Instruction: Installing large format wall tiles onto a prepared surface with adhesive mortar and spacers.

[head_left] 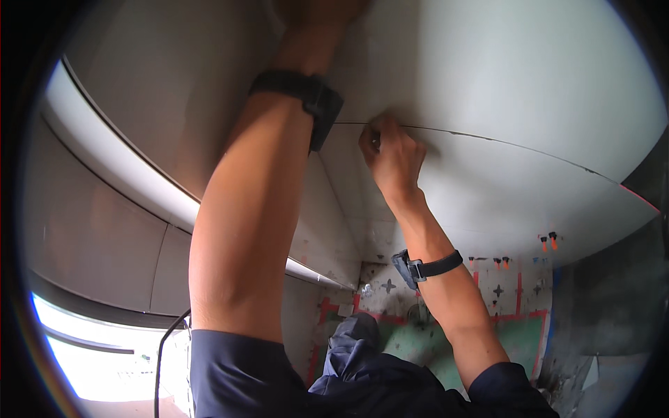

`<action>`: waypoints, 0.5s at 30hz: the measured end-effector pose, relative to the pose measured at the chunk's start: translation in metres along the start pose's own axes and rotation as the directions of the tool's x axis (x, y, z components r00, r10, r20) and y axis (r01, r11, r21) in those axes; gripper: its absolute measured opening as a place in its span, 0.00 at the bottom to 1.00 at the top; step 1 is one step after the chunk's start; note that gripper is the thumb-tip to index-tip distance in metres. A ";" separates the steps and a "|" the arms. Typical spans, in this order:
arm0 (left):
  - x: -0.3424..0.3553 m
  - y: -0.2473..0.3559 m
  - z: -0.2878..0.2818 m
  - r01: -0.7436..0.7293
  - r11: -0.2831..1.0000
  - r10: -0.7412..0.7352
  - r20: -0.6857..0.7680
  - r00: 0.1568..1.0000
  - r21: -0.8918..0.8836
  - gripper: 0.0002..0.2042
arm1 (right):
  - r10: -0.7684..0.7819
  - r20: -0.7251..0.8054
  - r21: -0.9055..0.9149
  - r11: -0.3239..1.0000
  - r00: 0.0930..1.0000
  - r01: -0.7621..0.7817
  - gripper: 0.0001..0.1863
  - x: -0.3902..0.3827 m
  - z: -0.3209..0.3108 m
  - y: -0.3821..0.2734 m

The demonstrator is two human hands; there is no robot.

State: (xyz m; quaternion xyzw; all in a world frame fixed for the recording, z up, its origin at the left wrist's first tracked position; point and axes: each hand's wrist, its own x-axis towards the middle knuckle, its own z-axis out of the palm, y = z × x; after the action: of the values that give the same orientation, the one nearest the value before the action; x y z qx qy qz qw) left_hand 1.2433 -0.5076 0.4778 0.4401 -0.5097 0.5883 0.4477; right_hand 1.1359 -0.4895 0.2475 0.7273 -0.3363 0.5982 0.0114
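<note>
Pale wall panels rise in front of me, with a thin dark seam (488, 138) running across them. My right hand (394, 159) is at this seam, its fingers curled in and pressed together against the panel (460, 181). Whatever the fingertips may hold is hidden. Higher up, my left hand (320, 10) reaches to the top edge of the view; it is dark and cut off, so its fingers do not show. Black straps with small dark boxes circle both wrists: the left strap (296, 90) and the right strap (435, 266).
Below, the floor has a green area (432, 345) edged with red tape. Several orange-and-black pegs (553, 241) stand near the panel's lower edge. A bright window (104, 366) lies at lower left, beside a black cable (162, 355). Darker panels (104, 237) curve along the left.
</note>
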 end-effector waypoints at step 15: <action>-0.249 0.056 -0.072 0.492 0.858 -0.365 0.495 0.788 -0.151 0.38 | 0.521 0.578 -0.382 0.853 0.627 -0.357 0.08 -0.352 -0.323 0.080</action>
State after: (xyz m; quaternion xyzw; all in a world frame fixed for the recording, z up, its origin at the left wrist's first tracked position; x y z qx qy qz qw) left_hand 1.2372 -0.4597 0.2170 0.6031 -0.5602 0.2765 0.4959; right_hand 0.7969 -0.2486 -0.0008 0.7791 -0.5527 0.2408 -0.1717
